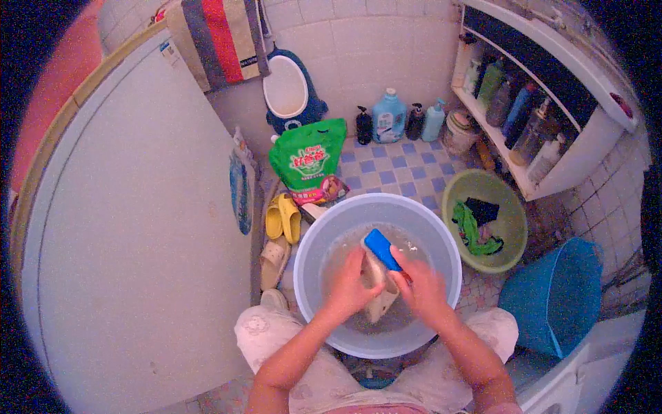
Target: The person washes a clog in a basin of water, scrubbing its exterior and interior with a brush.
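A large pale basin (308, 303) of murky water stands between my knees. Inside it, my left hand (347, 286) is closed around the side of a beige clog (380, 308), which is partly in the water. My right hand (419, 286), blurred, grips a blue brush (381, 249) by one end. The brush lies across the upper part of the clog, and its bristles are hidden from me.
A green detergent bag (308, 155) stands beyond the basin, with yellow clogs (283, 217) to its left. On the right are a green tub (514, 241) of clothes, a blue bucket (552, 297) and a bottle shelf (498, 143). A white door (138, 221) borders the left.
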### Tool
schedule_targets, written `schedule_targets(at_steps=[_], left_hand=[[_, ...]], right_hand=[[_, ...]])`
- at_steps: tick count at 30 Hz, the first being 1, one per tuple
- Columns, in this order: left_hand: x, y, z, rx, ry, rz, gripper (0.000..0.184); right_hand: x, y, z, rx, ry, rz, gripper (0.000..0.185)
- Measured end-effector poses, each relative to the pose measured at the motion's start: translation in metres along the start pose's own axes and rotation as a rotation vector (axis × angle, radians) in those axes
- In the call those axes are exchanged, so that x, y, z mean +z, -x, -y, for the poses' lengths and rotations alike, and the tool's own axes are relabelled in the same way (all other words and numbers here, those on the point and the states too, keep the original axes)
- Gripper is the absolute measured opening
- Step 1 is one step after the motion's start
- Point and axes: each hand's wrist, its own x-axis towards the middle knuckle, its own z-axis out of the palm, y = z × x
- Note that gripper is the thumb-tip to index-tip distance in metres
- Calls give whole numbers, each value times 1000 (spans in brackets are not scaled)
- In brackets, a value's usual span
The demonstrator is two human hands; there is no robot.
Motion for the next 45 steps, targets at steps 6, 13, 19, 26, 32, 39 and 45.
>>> schedule_targets(at_steps=[6, 13, 19, 26, 32, 39, 45], left_hand=[[-7, -12, 17, -84, 191, -64, 88], [-6, 2, -8, 20, 82, 95, 89], [-7, -10, 18, -84, 220, -32, 86], [-7, 1, 0, -18, 110, 77, 86], [-6, -12, 26, -96, 229, -36, 88], [-6, 4, -5, 16, 151, 119, 87], [-5, -6, 9, -26, 238, 96, 86]], right_hand=[[15, 14, -11, -71, 39, 67, 52], [5, -4, -5, 52, -184, -32, 50], [18, 14, -12, -45, -135, 14, 51], [7, -7, 0, 68, -208, -13, 49], [12, 17, -3, 18, -63, 175, 48], [6, -4, -5, 140, -250, 17, 50], [20, 11, -18, 25, -212, -27, 50]])
